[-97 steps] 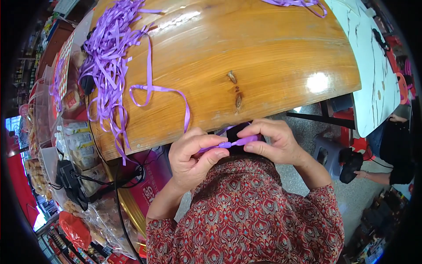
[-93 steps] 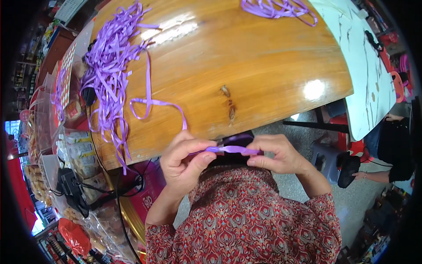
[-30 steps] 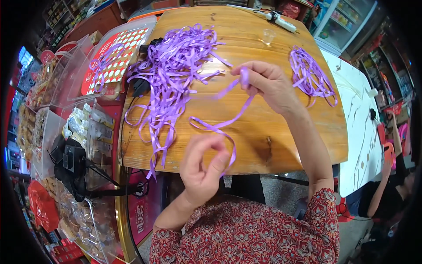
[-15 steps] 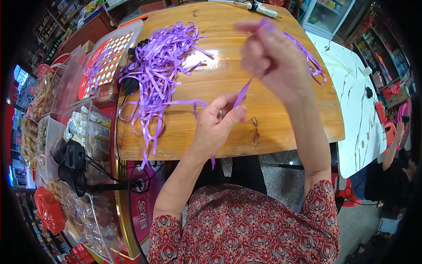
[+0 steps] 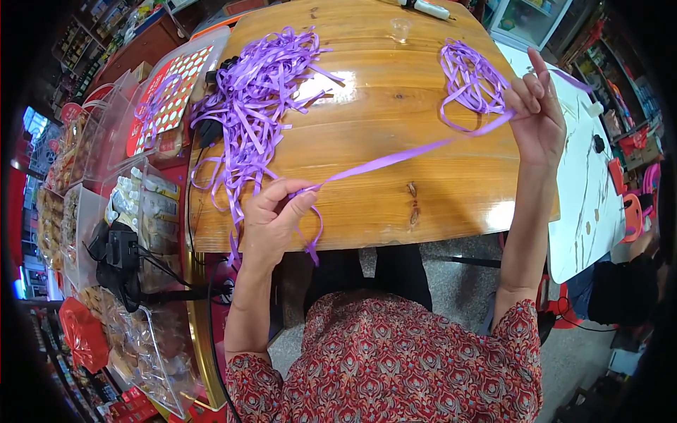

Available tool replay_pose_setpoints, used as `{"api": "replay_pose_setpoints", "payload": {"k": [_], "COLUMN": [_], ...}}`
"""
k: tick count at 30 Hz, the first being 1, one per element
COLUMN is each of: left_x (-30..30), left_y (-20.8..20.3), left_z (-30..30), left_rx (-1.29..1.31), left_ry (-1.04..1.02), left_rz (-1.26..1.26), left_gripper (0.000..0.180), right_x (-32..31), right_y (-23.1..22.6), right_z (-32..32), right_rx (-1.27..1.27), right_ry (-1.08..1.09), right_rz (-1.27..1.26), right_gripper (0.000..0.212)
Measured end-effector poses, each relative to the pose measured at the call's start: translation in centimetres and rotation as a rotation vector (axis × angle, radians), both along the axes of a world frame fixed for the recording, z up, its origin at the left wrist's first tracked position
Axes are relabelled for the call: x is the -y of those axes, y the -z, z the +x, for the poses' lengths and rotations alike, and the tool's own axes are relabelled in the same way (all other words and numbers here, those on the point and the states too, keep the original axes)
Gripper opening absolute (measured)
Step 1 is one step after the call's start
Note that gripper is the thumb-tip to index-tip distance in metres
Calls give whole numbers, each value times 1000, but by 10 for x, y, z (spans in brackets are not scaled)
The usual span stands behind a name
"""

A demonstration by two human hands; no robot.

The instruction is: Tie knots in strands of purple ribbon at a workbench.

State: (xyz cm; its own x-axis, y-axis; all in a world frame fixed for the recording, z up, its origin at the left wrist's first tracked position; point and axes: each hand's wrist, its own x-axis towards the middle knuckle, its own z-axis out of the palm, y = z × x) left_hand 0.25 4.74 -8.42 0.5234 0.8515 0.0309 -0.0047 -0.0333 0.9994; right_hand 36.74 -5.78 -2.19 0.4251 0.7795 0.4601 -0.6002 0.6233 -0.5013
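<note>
A purple ribbon (image 5: 402, 156) stretches taut across the table between my two hands. My left hand (image 5: 271, 215), near the front left of the table, pinches it between thumb and fingers, with a short end hanging below. At the right, my right hand (image 5: 537, 116) is raised and grips the other part, its index finger pointing up. A ribbon end trails past that hand over the white table. On the left lies a big tangled heap of purple ribbon (image 5: 257, 92). A smaller looped pile of ribbon (image 5: 469, 74) lies at the far right, beside my right hand.
The wooden table (image 5: 381, 120) carries a small clear cup (image 5: 400, 30) and a white tool (image 5: 427, 8) at the back. A white marbled table (image 5: 585, 204) adjoins on the right. Clear boxes of packaged goods (image 5: 144, 197) and a black device (image 5: 116, 254) stand at the left.
My hands have moved apart, the left toward the left and the right outward, drawing the ribbon straight. The smaller pile, partly hidden before by my right arm, now shows fully.
</note>
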Motion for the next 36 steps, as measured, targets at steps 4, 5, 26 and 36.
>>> {"api": "replay_pose_setpoints", "payload": {"k": [4,5,26,36], "left_x": [-6,-7,61,52], "left_y": [0,1,15,10], "left_z": [-8,-12,115,104], "left_rx": [-52,-56,496,-130], "left_ry": [-75,-79,348,134], "left_rz": [29,29,-555,498], "left_gripper": [11,11,23,18], "right_x": [15,20,18,36], "right_y": [16,20,82,94], "right_z": [20,27,-124,-106], "right_rx": [-22,-26,669,714], "right_ry": [54,51,492,566], "right_rz": [-12,-13,-361,-383], "right_gripper": [34,34,17,12]}}
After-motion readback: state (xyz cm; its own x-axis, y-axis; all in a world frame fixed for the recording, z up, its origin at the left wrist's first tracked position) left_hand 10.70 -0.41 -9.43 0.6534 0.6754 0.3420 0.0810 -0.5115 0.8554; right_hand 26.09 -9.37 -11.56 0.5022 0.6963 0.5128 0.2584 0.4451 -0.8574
